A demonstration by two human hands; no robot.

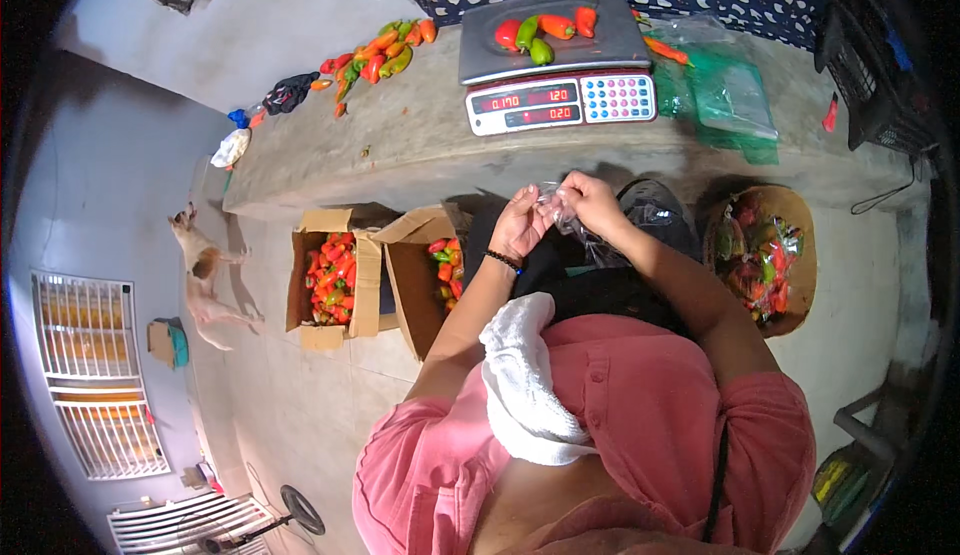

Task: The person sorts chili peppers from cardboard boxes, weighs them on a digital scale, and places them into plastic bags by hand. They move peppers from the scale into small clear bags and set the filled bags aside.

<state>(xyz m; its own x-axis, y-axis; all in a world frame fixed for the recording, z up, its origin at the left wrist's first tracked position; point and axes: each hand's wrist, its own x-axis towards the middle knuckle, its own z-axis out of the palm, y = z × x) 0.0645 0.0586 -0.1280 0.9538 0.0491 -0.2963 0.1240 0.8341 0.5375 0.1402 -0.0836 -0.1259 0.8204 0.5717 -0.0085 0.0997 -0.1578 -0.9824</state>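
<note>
Between both hands is a clear plastic bag (585, 236), bunched at its top and hanging down over my lap. My left hand (519, 225), with a dark bead bracelet at the wrist, pinches one side of it. The fingers of my right hand (596, 201) grip the other side. Beyond them, on a concrete counter (405, 139), stands a digital scale (561, 101) with lit displays. Several red, orange and green peppers lie on its metal platform (487, 60). Whether anything is inside the bag cannot be told.
Loose peppers (375, 56) are heaped on the counter's left; green plastic bags (724, 101) lie right of the scale. Peppers fill two cardboard boxes (367, 285) (412, 292) at my left; another box (806, 270) at right holds bagged peppers. A dog (206, 270) stands on the floor, far left.
</note>
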